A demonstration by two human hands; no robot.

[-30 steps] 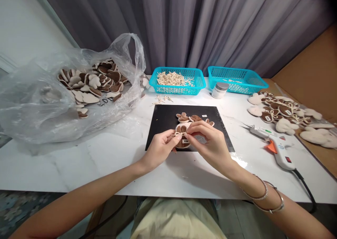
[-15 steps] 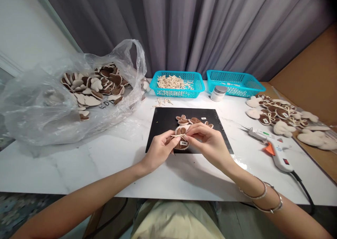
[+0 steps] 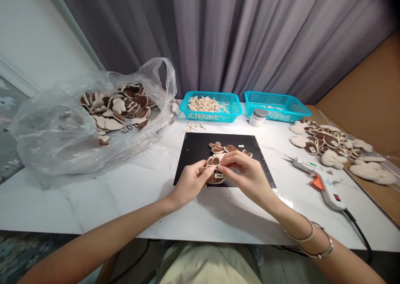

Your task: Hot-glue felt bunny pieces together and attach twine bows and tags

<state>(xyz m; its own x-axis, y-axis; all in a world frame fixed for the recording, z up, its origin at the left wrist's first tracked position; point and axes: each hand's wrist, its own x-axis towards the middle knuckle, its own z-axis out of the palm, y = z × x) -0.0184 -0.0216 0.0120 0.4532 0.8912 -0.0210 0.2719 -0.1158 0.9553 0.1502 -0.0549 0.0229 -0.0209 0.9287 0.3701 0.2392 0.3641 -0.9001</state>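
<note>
Just above the near part of a black mat (image 3: 190, 159), my left hand (image 3: 191, 183) is closed on a brown, rabbit-shaped plush patch (image 3: 214, 178) with a cream edge and a small white label. Its thumb presses beside the cream cord bow (image 3: 213, 167) at the neck of the patch. My right hand (image 3: 246, 171) pinches the right side of that bow between thumb and forefinger. Fingers hide part of the bow. Behind my hands, more brown plush patches (image 3: 215, 147) lie on the mat, beside a loose white label (image 3: 241, 146).
A clear plastic bag (image 3: 56, 146) of plush pieces stands left. One blue basket (image 3: 210, 116) holds many cream bows; another blue basket (image 3: 281, 116) holds small white pieces. Near them is a lidded jar (image 3: 258, 118). To the right lie a glue gun (image 3: 330, 188) and finished-looking plush patches (image 3: 331, 140).
The head view has shifted slightly, so the table items appear a little lower. Both hands keep hold at the bow; the right fingers have moved slightly.
</note>
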